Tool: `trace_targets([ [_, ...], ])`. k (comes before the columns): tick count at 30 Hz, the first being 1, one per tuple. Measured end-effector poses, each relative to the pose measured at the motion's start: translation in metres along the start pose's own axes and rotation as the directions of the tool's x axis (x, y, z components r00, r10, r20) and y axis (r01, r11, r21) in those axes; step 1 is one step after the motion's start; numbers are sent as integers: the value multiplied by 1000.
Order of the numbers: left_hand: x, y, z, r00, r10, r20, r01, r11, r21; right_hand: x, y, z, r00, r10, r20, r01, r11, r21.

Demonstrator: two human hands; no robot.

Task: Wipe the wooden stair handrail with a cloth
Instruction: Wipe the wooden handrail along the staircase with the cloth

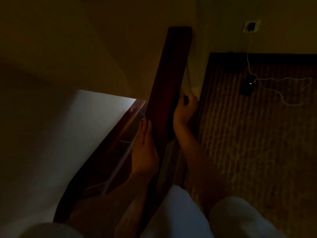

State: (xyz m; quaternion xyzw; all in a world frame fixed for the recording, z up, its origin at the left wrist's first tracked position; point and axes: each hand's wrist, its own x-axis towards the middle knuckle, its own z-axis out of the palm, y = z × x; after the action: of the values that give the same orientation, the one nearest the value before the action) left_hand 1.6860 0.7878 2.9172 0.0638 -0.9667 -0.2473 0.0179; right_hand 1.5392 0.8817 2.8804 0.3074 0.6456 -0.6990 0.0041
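The scene is very dark. A broad dark wooden handrail (169, 79) runs from the bottom centre up to the wall. My left hand (145, 148) lies flat with straight fingers against the rail's left side. My right hand (184, 109) is on the rail's right side, its fingers curled around something small and dark that I cannot identify; it may be the cloth. No cloth shows plainly.
Stairs (118, 146) drop away at the left, below a lit pale wall (96, 114). On the right lies a patterned carpet (257, 134) with a small dark device (247, 87) and a white cable (281, 83) leading to a wall socket (251, 26).
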Motion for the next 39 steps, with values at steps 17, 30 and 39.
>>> trace_targets([
  [17, -3, -3, -7, 994, -82, -68, 64, 971, -231, -155, 77, -57, 829, -557, 48, 558, 819, -133],
  [30, -3, 3, -12, 998, -60, 24, 64, 981, -183, -57, 9, -22, 823, -542, 173, 567, 764, -309],
  [39, -2, 8, -13, 997, -77, 18, 78, 990, -118, -53, 1, -20, 936, -302, 178, 310, 951, -14],
])
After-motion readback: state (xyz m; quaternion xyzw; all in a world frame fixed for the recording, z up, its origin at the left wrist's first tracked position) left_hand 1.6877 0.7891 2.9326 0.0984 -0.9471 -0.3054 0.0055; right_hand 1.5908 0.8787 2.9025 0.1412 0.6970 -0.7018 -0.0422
